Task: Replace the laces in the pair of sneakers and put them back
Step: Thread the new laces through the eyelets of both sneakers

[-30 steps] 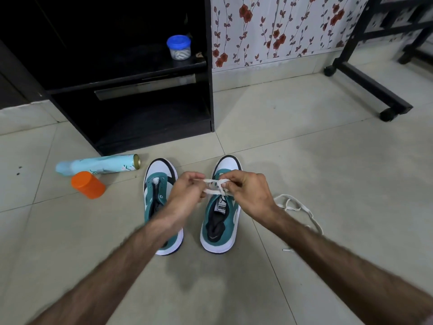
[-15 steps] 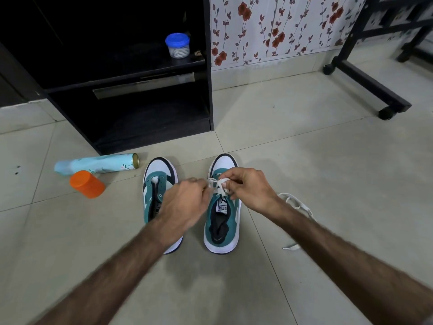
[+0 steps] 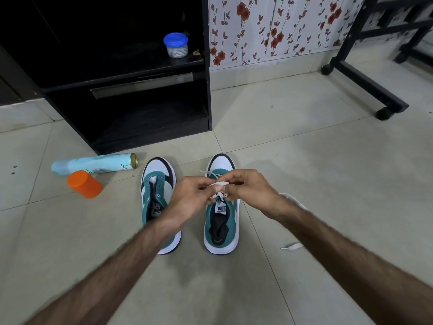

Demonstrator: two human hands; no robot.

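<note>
On the pale tiled floor (image 3: 304, 160), nearest the camera, two bare forearms reach forward and meet over the right sneaker (image 3: 221, 221). The left hand (image 3: 192, 195) and the right hand (image 3: 248, 186) come together just above that shoe's tongue, and the white lace (image 3: 219, 184) lies bunched between them: the left thumb and forefinger pinch it from the left, the right thumb and fingers (image 3: 228, 180) curl round it from the right, so the fingertips of both hands nearly touch across the lace. A short end of it sticks out past the fingers toward the toe, and crossed strands run down into the eyelets below the hands. The right sneaker stands upright, toe pointing away, teal with a white toe and sole. Just beside it to the left stands the left sneaker (image 3: 155, 184), also toe away, its eyelets bare and its heel partly hidden by the left forearm. A second lace (image 3: 290, 247) lies loose on the tiles to the right, partly behind the right forearm. Farther left, an orange cap (image 3: 84, 184) lies near a light blue spray can (image 3: 93, 164) on its side. Beyond them stands a black cabinet (image 3: 206, 90), with a blue-lidded jar (image 3: 176, 45) on its shelf. A black wheeled frame (image 3: 365, 85) stands at the far right by the flowered wall (image 3: 269, 31).
</note>
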